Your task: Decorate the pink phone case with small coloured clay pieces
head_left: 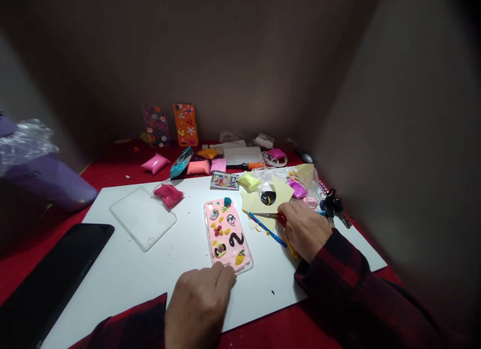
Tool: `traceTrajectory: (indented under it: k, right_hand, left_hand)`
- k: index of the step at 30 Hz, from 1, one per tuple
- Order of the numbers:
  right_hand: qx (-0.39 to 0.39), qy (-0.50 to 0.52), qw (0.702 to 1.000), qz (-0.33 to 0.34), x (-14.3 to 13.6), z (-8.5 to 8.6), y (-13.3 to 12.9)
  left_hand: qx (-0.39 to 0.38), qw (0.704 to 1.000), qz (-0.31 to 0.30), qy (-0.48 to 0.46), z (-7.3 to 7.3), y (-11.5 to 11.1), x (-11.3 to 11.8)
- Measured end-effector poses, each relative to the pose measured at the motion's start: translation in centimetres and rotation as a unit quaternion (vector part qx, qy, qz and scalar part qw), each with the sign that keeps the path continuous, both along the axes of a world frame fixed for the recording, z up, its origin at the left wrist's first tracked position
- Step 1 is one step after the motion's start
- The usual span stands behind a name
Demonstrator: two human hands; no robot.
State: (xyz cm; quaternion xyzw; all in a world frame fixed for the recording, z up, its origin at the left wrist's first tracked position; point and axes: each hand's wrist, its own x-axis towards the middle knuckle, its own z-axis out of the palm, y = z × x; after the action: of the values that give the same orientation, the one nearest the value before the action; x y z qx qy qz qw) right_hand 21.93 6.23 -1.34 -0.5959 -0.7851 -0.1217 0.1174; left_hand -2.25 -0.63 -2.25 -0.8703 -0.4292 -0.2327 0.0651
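Observation:
A clear phone case (225, 236) covered in pink clay, with small flowers, faces and a black squiggle stuck on it, lies on a white board (158, 274). My left hand (201, 299) is closed at the lower edge of this case, thumb and finger on its rim. To the right, my right hand (306, 226) has its fingers closed round the red handle of a tool with a thin metal shaft (263, 215); its exact kind is unclear. Under that tool lie pale yellow paper (251, 202) with a dark round piece (268, 197) on it, and a blue stick (266, 228).
An empty clear case (145, 243) and a red clay packet (169, 195) lie on the left, beside a black phone-like slab (60, 279). Keys (334, 206) rest at right. Behind are several clay packets and an orange decorated case (185, 124). A purple object (48, 178) stands far left.

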Motion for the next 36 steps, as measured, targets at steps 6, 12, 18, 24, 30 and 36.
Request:
traceTrajectory:
  k: [6,12,18,24,30,36]
  right_hand:
    - [-0.005,0.050,0.999,0.008,1.7,2.4,-2.3]
    - [-0.198,0.299,0.933,-0.015,-0.7,4.0,-7.2]
    - [-0.325,0.354,0.871,-0.104,-3.2,1.9,-9.9]
    - [-0.331,0.334,0.874,-0.120,-4.0,1.5,-10.5]
    - [-0.270,0.320,0.901,-0.117,-5.3,1.3,-10.8]
    - [-0.286,0.316,0.892,-0.151,-5.3,0.9,-10.9]
  left_hand:
    - [-0.014,1.000,0.004,-0.010,0.3,0.1,0.3]
    - [0.003,1.000,0.004,0.005,0.4,0.1,1.4]
    - [0.005,1.000,-0.019,0.014,0.6,0.1,1.8]
    - [-0.027,0.999,-0.030,-0.003,0.3,0.2,1.3]
    - [-0.056,0.997,-0.042,-0.038,-0.1,0.2,0.8]
    - [-0.068,0.995,-0.050,-0.051,0.0,0.1,0.9]
